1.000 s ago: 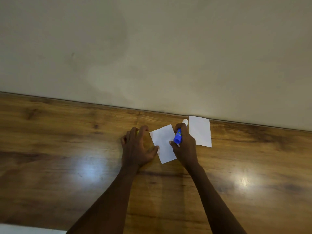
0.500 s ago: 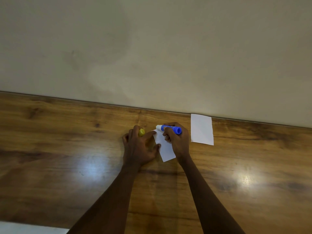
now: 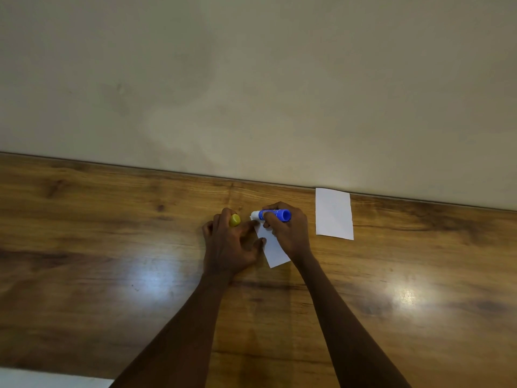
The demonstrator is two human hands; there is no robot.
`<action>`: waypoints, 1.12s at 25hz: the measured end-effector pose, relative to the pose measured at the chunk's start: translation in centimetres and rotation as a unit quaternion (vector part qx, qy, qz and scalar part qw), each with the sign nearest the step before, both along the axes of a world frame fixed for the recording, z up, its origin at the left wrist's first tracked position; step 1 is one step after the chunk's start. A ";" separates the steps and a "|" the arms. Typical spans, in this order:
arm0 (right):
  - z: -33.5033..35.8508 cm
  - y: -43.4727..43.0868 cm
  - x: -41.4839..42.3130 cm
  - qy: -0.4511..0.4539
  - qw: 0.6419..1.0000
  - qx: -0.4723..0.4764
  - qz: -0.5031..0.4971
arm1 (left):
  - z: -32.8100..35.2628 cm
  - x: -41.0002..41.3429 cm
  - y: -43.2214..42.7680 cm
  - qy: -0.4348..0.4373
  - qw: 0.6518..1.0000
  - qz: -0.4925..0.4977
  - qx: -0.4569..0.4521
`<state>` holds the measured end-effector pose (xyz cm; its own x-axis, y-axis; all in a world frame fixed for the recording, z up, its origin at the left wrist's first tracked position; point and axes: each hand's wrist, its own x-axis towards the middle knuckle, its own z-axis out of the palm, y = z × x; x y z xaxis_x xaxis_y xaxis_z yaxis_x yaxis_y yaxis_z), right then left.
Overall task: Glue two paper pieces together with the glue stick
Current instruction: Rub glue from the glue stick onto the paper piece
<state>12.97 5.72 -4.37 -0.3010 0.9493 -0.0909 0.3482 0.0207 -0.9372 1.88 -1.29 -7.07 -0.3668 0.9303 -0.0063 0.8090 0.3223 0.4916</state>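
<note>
While your right hand [image 3: 288, 231] grips the blue glue stick [image 3: 272, 215] sideways, white tip on the near paper [image 3: 272, 249], your left hand [image 3: 229, 242] pins that paper's left edge, curled round a yellow cap [image 3: 234, 220]. Second paper [image 3: 333, 213] lies right of it, apart.

glue stick [image 3: 272, 214]: blue with a white tip
cap [image 3: 234, 220]: yellow
near paper [image 3: 272, 247]: white
far paper [image 3: 333, 214]: white
table [image 3: 112, 233]: brown wood with dark streaks and shiny light spots
wall [image 3: 251, 79]: plain cream
</note>
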 end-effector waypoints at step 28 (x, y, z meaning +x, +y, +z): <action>-0.3 -5.2 1.7 0.061 0.962 -0.040 -0.262 | 0.3 -0.2 0.2 -0.009 1.000 0.013 0.009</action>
